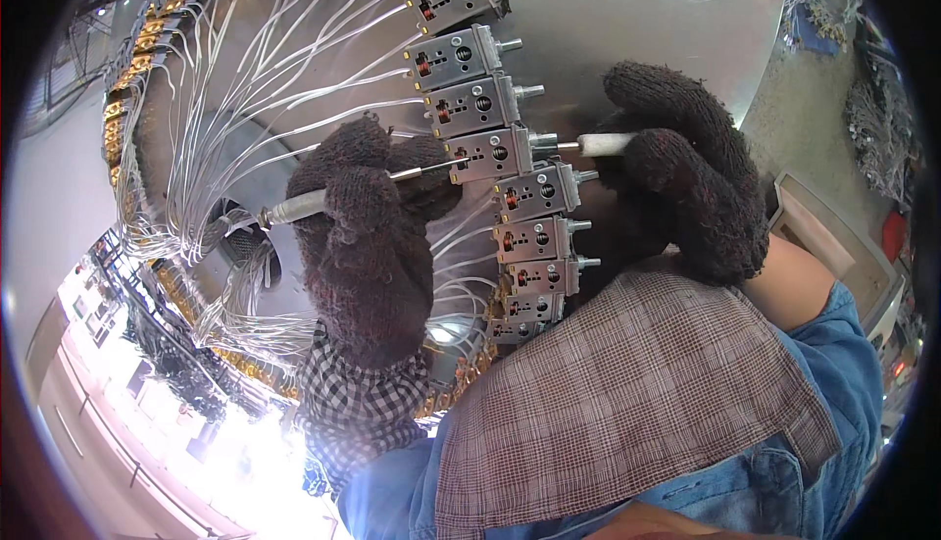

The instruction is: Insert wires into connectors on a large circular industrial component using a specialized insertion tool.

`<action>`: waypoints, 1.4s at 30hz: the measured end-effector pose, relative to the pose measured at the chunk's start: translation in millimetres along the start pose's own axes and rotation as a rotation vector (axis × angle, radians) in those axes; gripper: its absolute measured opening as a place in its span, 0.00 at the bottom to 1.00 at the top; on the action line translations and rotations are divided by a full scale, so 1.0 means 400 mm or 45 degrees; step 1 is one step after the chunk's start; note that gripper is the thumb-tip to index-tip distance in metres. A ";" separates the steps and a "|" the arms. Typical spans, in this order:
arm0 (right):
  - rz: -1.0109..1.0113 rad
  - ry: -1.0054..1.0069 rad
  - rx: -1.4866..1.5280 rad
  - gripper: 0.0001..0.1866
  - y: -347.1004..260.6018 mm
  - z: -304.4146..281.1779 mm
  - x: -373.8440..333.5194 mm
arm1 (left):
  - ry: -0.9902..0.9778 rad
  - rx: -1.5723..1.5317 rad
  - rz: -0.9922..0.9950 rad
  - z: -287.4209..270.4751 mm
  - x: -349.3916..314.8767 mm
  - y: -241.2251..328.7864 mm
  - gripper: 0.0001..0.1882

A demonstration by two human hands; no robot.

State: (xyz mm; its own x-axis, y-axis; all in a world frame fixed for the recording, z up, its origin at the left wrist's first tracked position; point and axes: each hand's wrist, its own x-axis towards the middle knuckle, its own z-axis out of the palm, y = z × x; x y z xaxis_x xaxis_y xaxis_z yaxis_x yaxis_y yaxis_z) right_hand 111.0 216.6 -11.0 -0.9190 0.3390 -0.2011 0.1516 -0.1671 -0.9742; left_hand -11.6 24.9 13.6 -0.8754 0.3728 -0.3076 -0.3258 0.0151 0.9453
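Observation:
My left hand [363,246], in a dark knitted glove, is closed round a slim screwdriver [297,208] with a greyish handle. Its thin blade reaches right, the tip at a slot in the face of a small metal control box [500,154] with a stub shaft. Opposite, my right hand [691,172], gloved alike, grips a white-handled tool [602,144] between thumb and fingers. That tool's thin metal end meets the shaft side of the same box. Some left fingers pass behind the box, partly hidden.
Several similar boxes [458,57] stand in a curved row along the rim of a round metal table [637,1]. Thin silvery tubes [265,79] fan from them toward an opening [253,251] in the middle. A grey tray [833,236] and bundled tubes [882,128] lie to the right.

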 end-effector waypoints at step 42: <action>-0.695 -0.170 -0.807 0.26 0.023 -0.031 0.006 | -0.067 -0.114 0.012 -0.004 0.001 0.006 0.19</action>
State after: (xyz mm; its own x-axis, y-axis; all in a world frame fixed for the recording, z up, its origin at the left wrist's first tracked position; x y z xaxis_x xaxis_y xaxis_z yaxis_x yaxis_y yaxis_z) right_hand 114.5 227.3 -21.7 -0.9518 0.1027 0.2890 -0.1870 0.5526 -0.8122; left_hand -13.2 23.6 15.8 -0.8595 0.4207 -0.2902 -0.3501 -0.0709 0.9340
